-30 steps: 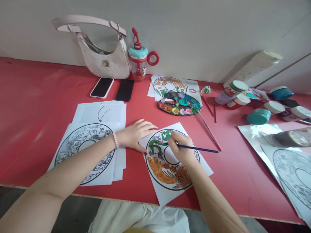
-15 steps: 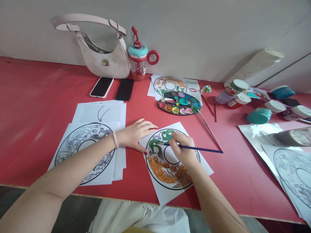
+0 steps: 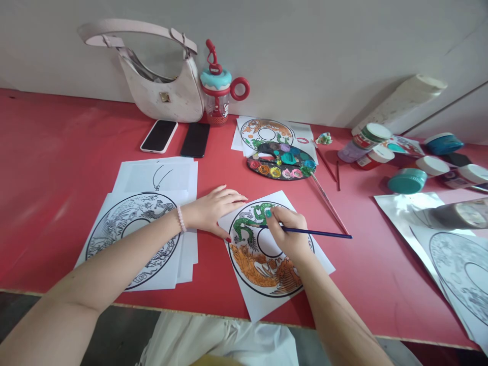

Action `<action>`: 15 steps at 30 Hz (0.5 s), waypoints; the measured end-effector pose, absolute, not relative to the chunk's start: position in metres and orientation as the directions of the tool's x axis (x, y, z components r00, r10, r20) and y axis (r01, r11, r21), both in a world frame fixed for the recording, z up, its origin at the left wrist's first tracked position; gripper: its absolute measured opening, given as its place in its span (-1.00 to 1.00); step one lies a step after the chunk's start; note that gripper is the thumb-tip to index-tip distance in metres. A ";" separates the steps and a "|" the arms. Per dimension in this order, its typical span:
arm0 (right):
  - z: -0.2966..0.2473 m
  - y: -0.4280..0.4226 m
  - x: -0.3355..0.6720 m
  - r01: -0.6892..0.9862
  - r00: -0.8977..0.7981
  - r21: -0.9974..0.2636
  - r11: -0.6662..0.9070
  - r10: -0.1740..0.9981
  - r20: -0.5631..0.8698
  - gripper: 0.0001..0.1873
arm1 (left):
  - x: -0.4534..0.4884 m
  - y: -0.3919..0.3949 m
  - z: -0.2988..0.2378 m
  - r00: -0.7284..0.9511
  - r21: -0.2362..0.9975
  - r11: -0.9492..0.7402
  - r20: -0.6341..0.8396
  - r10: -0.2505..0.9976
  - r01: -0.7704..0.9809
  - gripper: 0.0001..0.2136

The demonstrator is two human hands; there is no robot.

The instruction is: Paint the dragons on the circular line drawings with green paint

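My right hand (image 3: pixel 288 230) is closed on a blue-handled paintbrush (image 3: pixel 324 234). The brush tip rests on the green dragon of a round printed drawing (image 3: pixel 263 300), which also has an orange phoenix in its lower half. My left hand (image 3: pixel 214 209) lies spread, fingers apart, at the drawing's upper left edge, with thumb and fingertips touching paper and table. A paint palette (image 3: pixel 263 176) with many colours sits beyond the drawing, and a second paintbrush (image 3: pixel 331 206) leans with its bristles in the green paint.
Uncoloured printed sheets (image 3: pixel 183 249) lie under my left forearm. Behind them are two phones (image 3: pixel 159 136), a white handbag (image 3: pixel 163 99) and a cup with a straw (image 3: pixel 217 96). Paint jars (image 3: pixel 407 181) and a dark bottle (image 3: pixel 461 214) stand at the right, near more sheets (image 3: pixel 453 264).
The paintbrush and my right hand have shifted very slightly on the green dragon. My left hand stays in place.
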State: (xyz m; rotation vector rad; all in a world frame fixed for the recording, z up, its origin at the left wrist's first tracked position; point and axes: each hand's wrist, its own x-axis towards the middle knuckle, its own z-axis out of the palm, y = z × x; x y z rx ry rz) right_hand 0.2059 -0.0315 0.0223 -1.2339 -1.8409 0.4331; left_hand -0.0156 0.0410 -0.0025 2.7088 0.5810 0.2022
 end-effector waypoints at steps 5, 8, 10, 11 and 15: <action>0.023 -0.032 0.206 0.562 -0.162 -0.684 0.465 0.873 0.461 -0.62 | -0.016 0.041 -0.002 0.906 0.376 -0.847 0.042 0.421 0.376 -0.20; 0.024 -0.033 0.206 0.565 -0.167 -0.680 0.466 0.872 0.459 -0.62 | -0.015 0.041 -0.002 0.904 0.376 -0.844 0.036 0.425 0.382 -0.20; 0.025 -0.033 0.206 0.562 -0.156 -0.691 0.455 0.878 0.452 -0.62 | -0.015 0.041 -0.002 0.903 0.380 -0.843 0.039 0.427 0.382 -0.20; 0.025 -0.033 0.207 0.556 -0.153 -0.698 0.451 0.881 0.448 -0.62 | -0.015 0.041 -0.002 0.903 0.381 -0.842 0.041 0.428 0.381 -0.20; 0.024 -0.033 0.206 0.553 -0.174 -0.700 0.452 0.884 0.434 -0.63 | -0.016 0.041 -0.002 0.903 0.386 -0.839 0.036 0.429 0.383 -0.19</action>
